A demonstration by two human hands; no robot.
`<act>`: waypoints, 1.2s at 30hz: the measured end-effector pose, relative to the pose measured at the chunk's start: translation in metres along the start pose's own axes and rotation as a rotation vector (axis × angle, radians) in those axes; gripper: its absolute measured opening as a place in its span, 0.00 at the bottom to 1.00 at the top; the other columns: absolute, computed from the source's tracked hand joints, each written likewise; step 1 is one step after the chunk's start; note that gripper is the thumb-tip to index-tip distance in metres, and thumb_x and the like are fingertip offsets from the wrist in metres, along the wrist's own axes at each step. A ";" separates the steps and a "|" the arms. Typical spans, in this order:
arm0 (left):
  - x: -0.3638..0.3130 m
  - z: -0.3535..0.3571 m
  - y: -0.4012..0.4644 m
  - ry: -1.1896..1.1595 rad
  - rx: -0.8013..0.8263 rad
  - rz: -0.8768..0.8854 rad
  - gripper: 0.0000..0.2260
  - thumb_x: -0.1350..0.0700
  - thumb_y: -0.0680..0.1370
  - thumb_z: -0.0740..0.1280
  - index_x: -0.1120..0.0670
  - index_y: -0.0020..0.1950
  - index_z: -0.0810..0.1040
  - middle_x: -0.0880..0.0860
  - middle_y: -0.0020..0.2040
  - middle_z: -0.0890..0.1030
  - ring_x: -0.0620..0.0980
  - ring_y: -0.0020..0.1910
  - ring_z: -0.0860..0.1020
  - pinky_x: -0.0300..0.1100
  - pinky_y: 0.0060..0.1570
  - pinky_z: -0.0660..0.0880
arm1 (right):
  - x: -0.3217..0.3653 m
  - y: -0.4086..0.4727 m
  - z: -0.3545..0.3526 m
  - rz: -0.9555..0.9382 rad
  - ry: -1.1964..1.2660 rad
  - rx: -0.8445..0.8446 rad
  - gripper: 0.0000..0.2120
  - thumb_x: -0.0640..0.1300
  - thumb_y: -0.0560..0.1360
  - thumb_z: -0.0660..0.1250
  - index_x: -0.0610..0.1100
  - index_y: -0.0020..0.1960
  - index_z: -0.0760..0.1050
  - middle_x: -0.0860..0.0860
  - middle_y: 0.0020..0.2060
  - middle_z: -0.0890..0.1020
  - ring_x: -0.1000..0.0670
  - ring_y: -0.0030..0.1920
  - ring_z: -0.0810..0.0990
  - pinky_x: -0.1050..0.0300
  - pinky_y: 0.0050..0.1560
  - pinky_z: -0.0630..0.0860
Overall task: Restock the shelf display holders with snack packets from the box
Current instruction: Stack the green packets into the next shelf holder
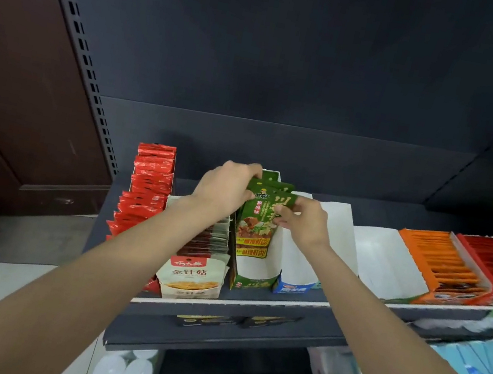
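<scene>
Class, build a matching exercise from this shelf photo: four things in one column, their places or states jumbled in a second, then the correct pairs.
1. green packets
2. red packets
3. orange packets
4. blue-fronted holder

A. far left of the shelf
B. no packets showing inside
C. gripped by left hand and right hand
D. toward the shelf's right end

Pairs: 1-C, 2-A, 3-D, 4-B

Both hands (226, 188) (302, 224) grip green packets (257, 221) in holder (252, 270).

Both forearms are bare to the left hand (225, 187) and right hand (303, 221), no sleeves showing.
</scene>
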State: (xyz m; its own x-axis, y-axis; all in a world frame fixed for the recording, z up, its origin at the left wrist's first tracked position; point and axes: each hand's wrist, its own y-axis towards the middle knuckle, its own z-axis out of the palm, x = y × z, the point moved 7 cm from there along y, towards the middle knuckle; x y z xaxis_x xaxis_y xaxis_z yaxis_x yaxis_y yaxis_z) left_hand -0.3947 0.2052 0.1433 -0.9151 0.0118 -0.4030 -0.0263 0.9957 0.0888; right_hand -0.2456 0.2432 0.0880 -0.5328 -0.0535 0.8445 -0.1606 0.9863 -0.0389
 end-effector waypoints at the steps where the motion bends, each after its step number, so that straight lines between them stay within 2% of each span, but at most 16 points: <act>1: 0.000 0.003 0.000 0.092 -0.006 0.000 0.12 0.58 0.78 0.66 0.52 0.60 0.75 0.53 0.50 0.80 0.56 0.50 0.79 0.46 0.44 0.73 | 0.001 0.002 0.001 -0.005 -0.029 0.005 0.05 0.37 0.76 0.66 0.38 0.49 0.78 0.46 0.41 0.80 0.45 0.42 0.83 0.52 0.48 0.80; 4: 0.005 0.021 0.004 0.286 0.063 -0.045 0.11 0.62 0.77 0.65 0.53 0.58 0.78 0.57 0.52 0.79 0.57 0.54 0.77 0.45 0.42 0.69 | 0.002 0.007 0.009 -0.011 -0.091 0.094 0.06 0.37 0.75 0.66 0.37 0.51 0.79 0.47 0.40 0.79 0.44 0.43 0.82 0.51 0.50 0.79; 6: 0.007 0.030 0.008 0.313 0.094 -0.065 0.13 0.64 0.76 0.65 0.54 0.59 0.79 0.56 0.54 0.79 0.55 0.56 0.75 0.44 0.46 0.68 | 0.004 0.008 0.012 -0.024 -0.148 0.124 0.06 0.37 0.75 0.66 0.38 0.52 0.79 0.48 0.42 0.79 0.44 0.46 0.81 0.50 0.51 0.78; 9: 0.002 0.030 0.013 0.302 0.018 -0.028 0.11 0.59 0.77 0.66 0.52 0.59 0.78 0.54 0.56 0.78 0.54 0.59 0.71 0.45 0.55 0.66 | 0.012 0.009 0.010 -0.078 -0.215 0.088 0.07 0.37 0.76 0.66 0.39 0.52 0.79 0.46 0.46 0.81 0.44 0.49 0.81 0.52 0.53 0.76; 13: -0.004 0.019 0.006 0.252 -0.099 -0.019 0.12 0.57 0.78 0.64 0.51 0.62 0.76 0.53 0.59 0.76 0.53 0.61 0.69 0.46 0.58 0.65 | 0.023 0.003 0.004 -0.152 -0.205 0.051 0.12 0.38 0.77 0.65 0.42 0.59 0.77 0.48 0.56 0.79 0.49 0.51 0.79 0.56 0.55 0.75; 16: -0.015 0.012 -0.011 0.200 -0.175 -0.017 0.13 0.56 0.79 0.62 0.52 0.64 0.74 0.53 0.60 0.74 0.53 0.61 0.70 0.46 0.58 0.66 | 0.023 -0.011 -0.008 -0.167 -0.154 0.046 0.12 0.38 0.78 0.63 0.44 0.61 0.76 0.51 0.54 0.76 0.54 0.48 0.75 0.61 0.51 0.73; 20: -0.050 0.017 -0.040 0.162 -0.182 0.059 0.11 0.54 0.80 0.60 0.52 0.60 0.75 0.52 0.56 0.77 0.52 0.57 0.72 0.44 0.53 0.69 | 0.005 -0.039 -0.029 -0.134 -0.085 0.068 0.11 0.37 0.78 0.61 0.45 0.56 0.78 0.51 0.49 0.80 0.53 0.48 0.77 0.54 0.54 0.77; 24: -0.092 0.034 -0.075 0.075 -0.122 0.042 0.12 0.54 0.80 0.57 0.53 0.62 0.73 0.52 0.56 0.76 0.53 0.56 0.74 0.46 0.49 0.73 | -0.029 -0.080 -0.058 -0.066 -0.042 0.091 0.12 0.36 0.77 0.60 0.49 0.52 0.78 0.49 0.46 0.82 0.51 0.48 0.78 0.55 0.53 0.76; 26: -0.116 0.054 -0.096 -0.017 -0.077 0.028 0.13 0.55 0.80 0.57 0.53 0.63 0.71 0.53 0.55 0.77 0.55 0.53 0.76 0.47 0.46 0.75 | -0.050 -0.107 -0.075 -0.045 -0.030 0.114 0.12 0.36 0.77 0.60 0.50 0.50 0.78 0.49 0.45 0.83 0.51 0.48 0.79 0.59 0.50 0.75; 29: -0.147 0.099 -0.132 -0.162 0.024 -0.035 0.12 0.56 0.80 0.58 0.55 0.63 0.72 0.54 0.52 0.79 0.55 0.48 0.78 0.50 0.44 0.76 | -0.092 -0.147 -0.095 0.000 -0.072 0.174 0.10 0.36 0.77 0.61 0.48 0.51 0.78 0.50 0.43 0.83 0.50 0.47 0.81 0.58 0.47 0.75; 31: -0.163 0.136 -0.156 -0.206 0.101 -0.078 0.11 0.58 0.80 0.58 0.56 0.60 0.74 0.54 0.51 0.80 0.54 0.47 0.79 0.49 0.46 0.76 | -0.131 -0.174 -0.103 0.044 -0.151 0.208 0.09 0.38 0.78 0.61 0.45 0.53 0.79 0.49 0.46 0.83 0.50 0.49 0.80 0.55 0.51 0.76; 33: -0.174 0.174 -0.178 -0.211 0.202 -0.126 0.11 0.60 0.80 0.58 0.58 0.59 0.74 0.56 0.53 0.79 0.56 0.50 0.78 0.48 0.49 0.75 | -0.171 -0.198 -0.110 0.108 -0.207 0.234 0.09 0.39 0.78 0.61 0.45 0.54 0.78 0.48 0.50 0.82 0.49 0.51 0.80 0.55 0.51 0.75; 36: -0.177 0.226 -0.212 -0.185 0.374 -0.236 0.13 0.62 0.80 0.56 0.59 0.64 0.72 0.59 0.58 0.78 0.57 0.56 0.77 0.46 0.55 0.73 | -0.222 -0.229 -0.114 0.233 -0.217 0.305 0.14 0.40 0.79 0.61 0.44 0.65 0.72 0.46 0.59 0.78 0.48 0.52 0.77 0.55 0.51 0.73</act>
State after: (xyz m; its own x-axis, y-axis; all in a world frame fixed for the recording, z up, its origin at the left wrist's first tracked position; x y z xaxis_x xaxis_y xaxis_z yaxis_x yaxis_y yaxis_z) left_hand -0.1359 0.0124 -0.0099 -0.8138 -0.2364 -0.5308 -0.0472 0.9374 -0.3451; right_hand 0.0040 0.0473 -0.0298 -0.7405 0.1009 0.6645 -0.2365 0.8863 -0.3982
